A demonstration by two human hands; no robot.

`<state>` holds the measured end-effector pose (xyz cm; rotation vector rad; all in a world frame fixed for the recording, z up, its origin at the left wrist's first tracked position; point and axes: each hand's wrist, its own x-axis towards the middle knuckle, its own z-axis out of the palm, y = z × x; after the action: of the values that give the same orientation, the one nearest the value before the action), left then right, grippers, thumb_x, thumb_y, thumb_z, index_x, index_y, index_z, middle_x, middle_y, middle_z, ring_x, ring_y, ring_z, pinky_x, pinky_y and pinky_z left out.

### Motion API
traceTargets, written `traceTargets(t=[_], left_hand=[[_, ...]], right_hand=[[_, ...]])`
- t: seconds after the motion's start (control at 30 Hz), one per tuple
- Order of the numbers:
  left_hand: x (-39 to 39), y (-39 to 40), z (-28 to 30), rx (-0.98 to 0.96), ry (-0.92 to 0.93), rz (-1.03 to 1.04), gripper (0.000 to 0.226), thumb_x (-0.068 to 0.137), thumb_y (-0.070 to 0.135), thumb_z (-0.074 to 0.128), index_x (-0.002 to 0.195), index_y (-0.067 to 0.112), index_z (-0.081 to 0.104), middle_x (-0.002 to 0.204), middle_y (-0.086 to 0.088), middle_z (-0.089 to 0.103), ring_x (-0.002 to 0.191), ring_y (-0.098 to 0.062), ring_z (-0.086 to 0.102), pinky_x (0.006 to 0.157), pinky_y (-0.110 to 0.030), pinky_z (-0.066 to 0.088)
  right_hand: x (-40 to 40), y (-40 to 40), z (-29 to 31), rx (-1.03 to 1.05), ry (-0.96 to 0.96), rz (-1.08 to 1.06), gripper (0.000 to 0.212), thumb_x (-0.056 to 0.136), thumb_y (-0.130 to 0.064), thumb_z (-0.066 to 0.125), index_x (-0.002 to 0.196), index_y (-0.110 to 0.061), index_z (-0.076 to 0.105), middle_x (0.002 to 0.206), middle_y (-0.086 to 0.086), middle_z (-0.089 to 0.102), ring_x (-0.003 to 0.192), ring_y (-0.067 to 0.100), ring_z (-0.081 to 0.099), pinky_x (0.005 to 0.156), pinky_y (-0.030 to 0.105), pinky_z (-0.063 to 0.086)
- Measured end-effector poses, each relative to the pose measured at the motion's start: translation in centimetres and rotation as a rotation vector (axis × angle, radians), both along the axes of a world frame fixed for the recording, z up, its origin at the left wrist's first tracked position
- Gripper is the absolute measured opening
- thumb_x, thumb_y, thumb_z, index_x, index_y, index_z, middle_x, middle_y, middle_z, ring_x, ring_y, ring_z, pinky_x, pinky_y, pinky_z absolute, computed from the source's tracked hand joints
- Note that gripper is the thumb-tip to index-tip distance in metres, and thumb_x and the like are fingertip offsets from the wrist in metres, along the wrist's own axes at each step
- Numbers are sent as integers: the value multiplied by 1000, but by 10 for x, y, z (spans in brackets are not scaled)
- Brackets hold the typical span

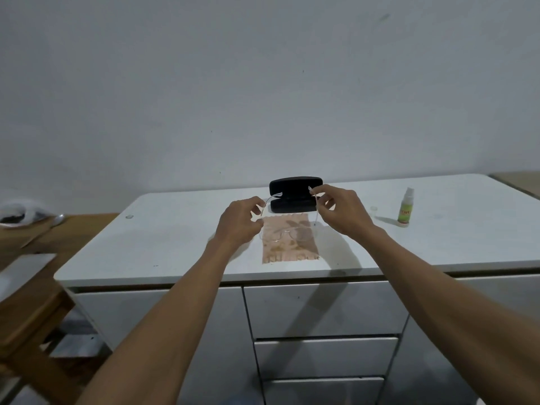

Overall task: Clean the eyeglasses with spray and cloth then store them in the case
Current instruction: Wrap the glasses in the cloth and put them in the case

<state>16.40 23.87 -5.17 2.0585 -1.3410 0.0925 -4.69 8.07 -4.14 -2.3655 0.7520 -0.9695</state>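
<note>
clear eyeglasses [287, 229] held unfolded above pink cloth [289, 247]

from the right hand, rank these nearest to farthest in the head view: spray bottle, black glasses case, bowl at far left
1. black glasses case, right beside the right hand, toward the wall
2. spray bottle, on the counter's right side
3. bowl, far left, off the counter

spray bottle [406, 208] label: too small to read | eyeglasses [287, 232] lenses: faint (clear frame) | desk [438, 247]: cut off at right

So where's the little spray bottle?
The spray bottle stands upright on the white counter, off to the right of the right hand and the black case.
</note>
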Motion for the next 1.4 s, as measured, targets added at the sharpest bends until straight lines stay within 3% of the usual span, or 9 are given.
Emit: traceTargets(t=[0.13,0.6,0.73,0.83,1.03,1.13,1.2,1.27,1.4], left_hand=[[7,3,-4,6,17,30,45,74,2,55,112,21,67,100,6,68,79,-19,59,74,-34,53],[44,-41,-22,43,312,78,12,79,23,79,72,32,78,64,14,68,55,-11,54,66,-39,58],[48,-57,-24,113,355,66,11,83,8,79,79,18,78,60,15,66,52,8,62,67,-28,56],[55,-64,-28,114,445,14,13,80,-2,77,76,10,78,59,13,71,60,2,70,84,-38,63],[45,-62,-20,127,466,-16,21,80,-7,73,68,9,77,64,1,69,64,-9,64,70,-24,56],[48,-56,-15,84,648,-52,21,82,-12,66,72,4,75,74,-12,73,76,-22,71,89,-43,60],[45,-50,-5,57,743,-115,16,84,-14,64,77,-3,73,74,-9,71,68,-15,67,75,-34,61],[41,-42,7,89,712,-155,14,84,-9,66,80,2,74,73,-1,70,65,-11,57,59,-24,49],[45,-33,18,207,737,-185,13,82,6,74,92,13,79,83,-3,69,76,-14,58,75,-32,51]], right_hand=[[-3,-15,-7,48,44,-46,50,82,2,52,120,-24,71,94,-2,74,84,18,67,74,33,56],[41,-63,-25,118,291,45,20,89,-12,70,95,-26,82,84,0,77,82,24,71,77,39,57],[51,-70,-25,133,349,105,6,87,-25,77,89,-26,83,79,-8,74,82,16,68,74,33,52],[55,-72,-25,109,411,104,11,84,-29,80,95,-27,82,85,-11,73,88,12,67,82,33,54],[56,-70,-20,234,413,62,11,79,-24,83,72,-29,76,80,-9,73,84,9,66,74,27,52],[51,-67,-13,399,271,85,9,81,-7,74,76,-12,79,70,-8,72,68,7,61,55,13,42],[45,-65,-8,556,164,134,14,84,5,66,78,-5,75,59,-9,69,58,12,55,48,19,36],[39,-62,-3,639,140,157,18,86,6,63,84,-8,73,61,-10,69,65,12,56,53,22,38],[31,-56,4,672,228,214,32,88,2,53,104,-12,77,88,1,72,80,14,60,66,27,44]])
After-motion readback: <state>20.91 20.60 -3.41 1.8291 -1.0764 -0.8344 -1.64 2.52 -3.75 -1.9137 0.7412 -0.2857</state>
